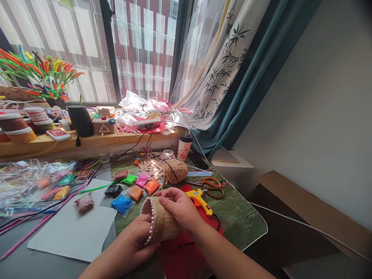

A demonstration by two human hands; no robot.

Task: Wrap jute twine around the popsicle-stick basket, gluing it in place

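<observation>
A round, cup-shaped holder [158, 221] lies tilted on its side between my hands, with jute twine wound round its upper part and a row of white pearl beads along its rim. My left hand [141, 236] is closed on it, fingers reaching inside the opening. With thumb and fingers pinched at the top of the twine band, my right hand [181, 207] holds a strand of twine; its fingertips are partly hidden. A yellow glue gun [200, 199] rests just past my right hand. Behind it are orange-handled scissors [212, 183] and a ball of twine [176, 170].
Several small bags of coloured clay, such as the blue one [122, 203], lie left of my hands. White board [74, 228] covers part of the left side. A paper cup [185, 147] stands near the back, and a black cord [116, 157] crosses the table.
</observation>
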